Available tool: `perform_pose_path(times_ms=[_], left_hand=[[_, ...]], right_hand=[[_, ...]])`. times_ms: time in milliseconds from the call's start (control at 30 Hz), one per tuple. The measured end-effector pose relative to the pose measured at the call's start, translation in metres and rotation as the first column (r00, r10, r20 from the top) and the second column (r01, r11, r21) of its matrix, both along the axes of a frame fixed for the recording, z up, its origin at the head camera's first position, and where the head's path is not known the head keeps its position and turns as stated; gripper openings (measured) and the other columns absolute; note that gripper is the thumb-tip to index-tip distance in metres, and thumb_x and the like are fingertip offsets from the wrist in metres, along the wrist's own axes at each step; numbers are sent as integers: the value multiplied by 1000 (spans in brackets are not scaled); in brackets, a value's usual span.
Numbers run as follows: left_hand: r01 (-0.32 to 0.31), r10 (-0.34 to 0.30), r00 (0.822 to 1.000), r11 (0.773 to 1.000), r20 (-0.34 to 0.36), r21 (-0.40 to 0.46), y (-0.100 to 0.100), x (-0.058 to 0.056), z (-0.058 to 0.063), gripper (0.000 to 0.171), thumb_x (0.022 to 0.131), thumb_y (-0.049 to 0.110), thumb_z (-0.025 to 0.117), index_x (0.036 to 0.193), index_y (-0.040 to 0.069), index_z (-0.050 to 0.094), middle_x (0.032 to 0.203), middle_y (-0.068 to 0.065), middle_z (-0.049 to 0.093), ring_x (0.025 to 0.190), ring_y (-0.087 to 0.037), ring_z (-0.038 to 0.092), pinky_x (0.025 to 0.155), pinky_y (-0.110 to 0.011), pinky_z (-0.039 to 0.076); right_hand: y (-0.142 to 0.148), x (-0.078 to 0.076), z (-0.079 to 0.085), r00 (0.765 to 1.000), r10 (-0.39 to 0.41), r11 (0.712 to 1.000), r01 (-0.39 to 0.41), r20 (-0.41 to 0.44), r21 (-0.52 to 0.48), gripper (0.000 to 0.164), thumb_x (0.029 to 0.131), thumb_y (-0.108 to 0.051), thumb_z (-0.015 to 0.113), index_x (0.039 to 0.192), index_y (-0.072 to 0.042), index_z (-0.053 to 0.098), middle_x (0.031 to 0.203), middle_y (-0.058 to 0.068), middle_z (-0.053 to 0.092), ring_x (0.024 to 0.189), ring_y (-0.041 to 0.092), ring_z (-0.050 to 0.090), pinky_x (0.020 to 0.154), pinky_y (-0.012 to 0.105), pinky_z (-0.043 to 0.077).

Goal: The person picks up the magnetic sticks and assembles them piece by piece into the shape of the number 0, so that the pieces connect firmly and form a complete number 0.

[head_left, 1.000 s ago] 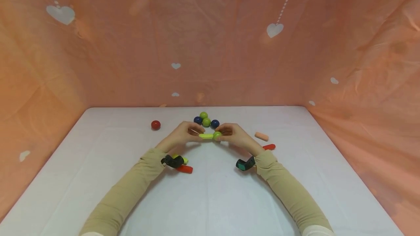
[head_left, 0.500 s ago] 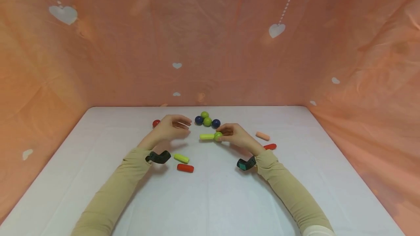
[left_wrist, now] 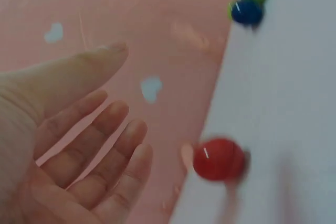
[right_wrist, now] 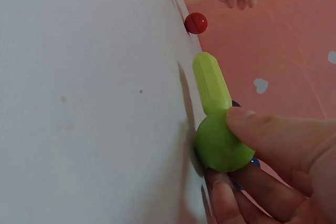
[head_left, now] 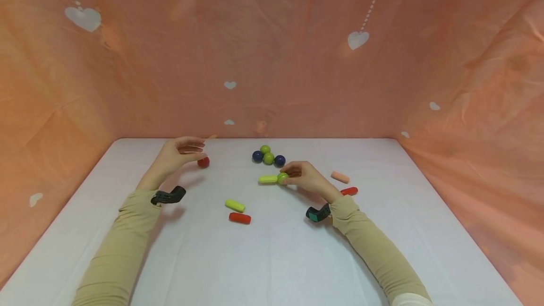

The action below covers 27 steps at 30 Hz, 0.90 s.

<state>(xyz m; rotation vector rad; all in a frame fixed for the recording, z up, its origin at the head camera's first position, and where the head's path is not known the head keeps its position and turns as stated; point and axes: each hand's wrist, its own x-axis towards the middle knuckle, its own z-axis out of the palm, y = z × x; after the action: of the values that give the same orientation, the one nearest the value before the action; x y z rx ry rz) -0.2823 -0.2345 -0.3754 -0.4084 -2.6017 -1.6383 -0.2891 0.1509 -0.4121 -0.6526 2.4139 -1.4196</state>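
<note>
My right hand (head_left: pixel 307 177) pinches a green ball (right_wrist: pixel 223 142) between thumb and fingers. A yellow-green ridged stick (right_wrist: pixel 211 83) is joined to that ball and points left in the head view. Over at the left, my left hand (head_left: pixel 177 155) hovers beside a red ball (left_wrist: pixel 220 159). Its fingers are spread and loosely bent with nothing in them, and the left wrist view shows a gap between them and the red ball.
Behind the right hand sit two green balls (head_left: pixel 268 158) and two blue balls (head_left: pixel 279 160). A yellow-green stick (head_left: pixel 235 205) and a red stick (head_left: pixel 240 218) lie nearer the front. At the right are an orange stick (head_left: pixel 340 176) and another red stick (head_left: pixel 349 191).
The left hand has let go of the yellow-green stick and moved left to the red ball. My right hand stays in place, still holding the green ball with the stick.
</note>
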Motion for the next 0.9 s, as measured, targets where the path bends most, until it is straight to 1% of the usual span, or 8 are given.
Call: perform_pose_path(times_ms=[133, 267, 400, 500, 567, 767, 833, 900], left_hand=[[4, -3, 1000, 1000, 20, -16, -11, -4, -13, 53, 82, 21, 78, 128, 4, 57, 127, -16, 58, 114, -32, 56, 87, -21, 49], [30, -27, 998, 998, 48, -61, -16, -12, -26, 60, 80, 20, 79, 130, -2, 54, 131, -21, 54, 117, -36, 53, 90, -27, 49], [54, -46, 995, 994, 88, -95, -16, -16, -31, 63, 80, 21, 79, 132, -2, 52, 130, -21, 55, 117, -37, 54, 93, -40, 49], [51, -40, 995, 993, 95, -109, -15, -18, -32, 62, 80, 20, 79, 132, -1, 52, 127, -21, 56, 115, -37, 55, 92, -42, 49], [51, -41, 995, 993, 87, -109, -13, -19, -32, 60, 81, 18, 79, 131, -2, 53, 126, -22, 57, 114, -38, 56, 92, -40, 49], [59, -55, 998, 992, 37, -115, -9, -24, -38, 48, 83, 9, 76, 124, -8, 57, 117, -25, 61, 105, -39, 61, 81, -19, 49], [52, -50, 999, 992, 16, -118, -7, -25, -40, 44, 82, 6, 75, 120, -9, 59, 113, -25, 62, 101, -38, 62, 77, -16, 49], [42, -42, 999, 991, 1, -125, -5, -25, -40, 40, 81, 4, 75, 117, -9, 61, 110, -25, 63, 98, -37, 63, 75, -16, 49]], right_hand=[[3, -2, -6, 1000, -17, 1000, 17, 0, 15, 35, 85, -10, 73, 117, 1, 64, 110, 11, 66, 105, 24, 61, 94, 37, 48], [4, -2, -4, 1000, -19, 1000, 19, -3, 9, 33, 85, -12, 74, 115, -1, 65, 108, 9, 67, 103, 21, 62, 92, 36, 49], [5, -3, -2, 1000, -16, 1000, 16, -9, 13, 33, 85, -12, 74, 114, -1, 65, 106, 8, 68, 101, 20, 62, 91, 36, 49], [5, -4, 0, 1000, -13, 1000, 13, -12, 18, 32, 85, -11, 74, 113, -2, 65, 105, 7, 68, 101, 19, 63, 91, 35, 49], [4, -6, 0, 1000, -14, 1000, 15, -16, 17, 31, 84, -10, 75, 112, -2, 66, 104, 7, 68, 100, 19, 63, 91, 35, 49], [4, -6, -1, 1000, -16, 1000, 16, -19, 19, 29, 83, -8, 75, 110, -1, 66, 102, 7, 69, 98, 19, 63, 88, 33, 50], [4, -6, -2, 1000, -18, 1000, 18, -15, 16, 29, 83, -7, 75, 110, -2, 66, 101, 6, 69, 97, 18, 63, 86, 32, 51], [4, -5, -3, 1000, -20, 1000, 21, -16, 17, 28, 83, -8, 75, 109, -2, 67, 101, 6, 69, 96, 18, 63, 85, 32, 51]])
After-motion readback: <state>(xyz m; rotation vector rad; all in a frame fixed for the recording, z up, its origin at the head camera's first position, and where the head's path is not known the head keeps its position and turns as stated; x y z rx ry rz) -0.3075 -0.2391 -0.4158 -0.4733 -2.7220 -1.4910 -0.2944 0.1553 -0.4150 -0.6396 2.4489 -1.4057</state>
